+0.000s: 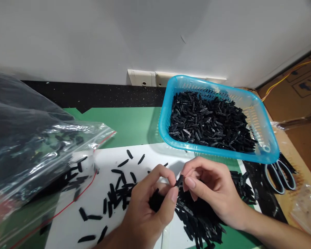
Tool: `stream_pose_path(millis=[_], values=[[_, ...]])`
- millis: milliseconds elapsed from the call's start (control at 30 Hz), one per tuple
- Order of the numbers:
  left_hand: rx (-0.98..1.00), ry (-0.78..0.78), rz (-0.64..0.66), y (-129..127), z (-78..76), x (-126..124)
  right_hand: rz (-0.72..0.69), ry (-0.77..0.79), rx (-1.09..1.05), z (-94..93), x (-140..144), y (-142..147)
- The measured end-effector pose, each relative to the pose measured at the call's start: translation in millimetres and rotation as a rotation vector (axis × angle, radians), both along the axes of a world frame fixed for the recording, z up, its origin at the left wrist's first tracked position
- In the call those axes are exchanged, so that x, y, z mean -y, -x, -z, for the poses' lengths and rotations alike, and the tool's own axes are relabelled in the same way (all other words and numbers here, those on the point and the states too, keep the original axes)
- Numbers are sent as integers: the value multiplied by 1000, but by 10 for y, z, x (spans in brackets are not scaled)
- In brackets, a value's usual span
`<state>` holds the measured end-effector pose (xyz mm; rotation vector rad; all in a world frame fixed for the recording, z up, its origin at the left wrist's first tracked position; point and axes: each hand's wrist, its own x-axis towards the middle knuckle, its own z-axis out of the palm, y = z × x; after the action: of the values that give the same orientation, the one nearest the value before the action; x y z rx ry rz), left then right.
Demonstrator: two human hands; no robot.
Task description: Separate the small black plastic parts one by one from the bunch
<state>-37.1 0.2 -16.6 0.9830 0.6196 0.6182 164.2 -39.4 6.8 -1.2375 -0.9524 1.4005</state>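
Note:
Between both hands is a small, narrow black plastic piece (pixel 180 180). My left hand (pixel 151 204) is closed on its left end with thumb and index finger, and something black shows inside the curled fingers. The fingertips of my right hand (pixel 215 190) pinch the other end. Below the right hand lies a heap of similar black pieces (pixel 199 221), partly hidden by it. More loose black pieces (pixel 116 195) are scattered on a white sheet (pixel 69 214) to the left of my left hand.
A blue plastic basket (pixel 215 154) filled with black pieces stands behind my right hand. Scissors (pixel 280 176) lie at the right, near a cardboard box (pixel 298 93). A clear zip bag (pixel 54 148) covers the left side. A green mat (pixel 124 121) lies beneath, before a white wall (pixel 93 41).

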Motion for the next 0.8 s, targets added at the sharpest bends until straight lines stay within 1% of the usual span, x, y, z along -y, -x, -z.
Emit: stream_pose_path(millis=[267,333,533,800], values=[[-24,-70,-35,-59,-21,-39,18,-29,-26,29,6,12],[-30,-51,-40,-58,-28,-42,23,-35,-20,30,6,12],[-40,80,-10,-18,-39,-25,-4,-33,19,15,4,-2],[-39,65,-31,-26,-60,-34,-6,-38,32,9,8,0]])
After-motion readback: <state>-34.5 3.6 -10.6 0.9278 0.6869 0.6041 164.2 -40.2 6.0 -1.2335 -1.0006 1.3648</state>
